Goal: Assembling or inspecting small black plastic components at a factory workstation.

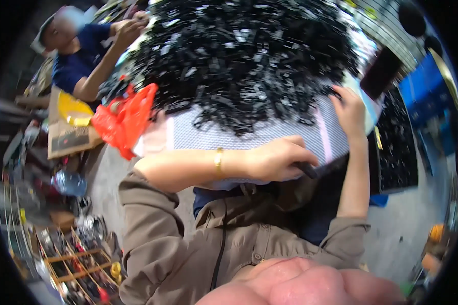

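Observation:
A big heap of small black plastic-looking pieces (pixel 249 56) covers most of the table. My left hand (pixel 280 158) reaches across in front of my body, its fingers closed around a dark, elongated piece (pixel 306 169) that sticks out past the fingertips. At the heap's right edge is my right hand (pixel 350 109), thumb and fingers bent toward one another beside the black pieces. Whether something small sits between those fingertips is too blurred to make out. Under the heap lies a patterned cloth (pixel 188 134), light grey with pink stripes.
A red plastic bag (pixel 124 122) rests at the table's left edge, by a cardboard box (pixel 71 137). Across at the far left, a co-worker (pixel 86 61) handles something small. On the right are a dark phone-like slab (pixel 380 73), a blue box (pixel 427 91) and a black-filled tray (pixel 397 147).

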Demonstrator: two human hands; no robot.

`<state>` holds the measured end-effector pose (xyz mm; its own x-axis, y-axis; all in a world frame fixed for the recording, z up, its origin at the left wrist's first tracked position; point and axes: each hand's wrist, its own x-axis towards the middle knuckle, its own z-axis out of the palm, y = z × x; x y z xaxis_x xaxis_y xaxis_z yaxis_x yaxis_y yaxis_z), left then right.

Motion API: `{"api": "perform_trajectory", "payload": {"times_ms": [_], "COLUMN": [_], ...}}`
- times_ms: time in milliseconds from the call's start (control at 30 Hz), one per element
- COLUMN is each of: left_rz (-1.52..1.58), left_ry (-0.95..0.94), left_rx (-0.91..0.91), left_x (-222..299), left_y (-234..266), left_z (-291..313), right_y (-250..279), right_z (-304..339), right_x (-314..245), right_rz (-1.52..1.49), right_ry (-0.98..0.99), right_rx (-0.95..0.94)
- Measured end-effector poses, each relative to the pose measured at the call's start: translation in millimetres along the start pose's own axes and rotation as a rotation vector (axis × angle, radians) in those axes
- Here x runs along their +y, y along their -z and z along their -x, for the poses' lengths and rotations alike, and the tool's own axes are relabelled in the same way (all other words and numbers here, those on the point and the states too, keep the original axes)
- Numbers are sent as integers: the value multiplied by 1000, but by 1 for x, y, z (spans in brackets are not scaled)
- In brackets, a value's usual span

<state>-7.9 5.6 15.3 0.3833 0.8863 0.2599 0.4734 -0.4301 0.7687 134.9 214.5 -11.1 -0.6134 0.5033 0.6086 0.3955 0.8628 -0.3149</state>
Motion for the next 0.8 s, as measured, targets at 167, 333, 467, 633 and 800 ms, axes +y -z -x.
{"api": "perform_trajectory", "payload": {"times_ms": [167,333,467,633,800], "left_rz": [-6,-169,-120,347,610], "left_ry": [-79,-345,-287,256,364], "left_rx": [-5,-69,23,574,424], "left_x": [-7,-10,0,-4,-11], "left_y": [-5,-12,-6,13,22], "left_z": [1,6,5,-8,-8], "right_y": [14,17,25,38,31], "right_z": [7,10,12,25,28], "right_x": [-10,-20,-34,-72,-89], "right_rz": [-18,-106,-238,-467,-441], "right_ry": [27,-31,-49,95,295], "right_rx": [21,43,38,1,0]}}
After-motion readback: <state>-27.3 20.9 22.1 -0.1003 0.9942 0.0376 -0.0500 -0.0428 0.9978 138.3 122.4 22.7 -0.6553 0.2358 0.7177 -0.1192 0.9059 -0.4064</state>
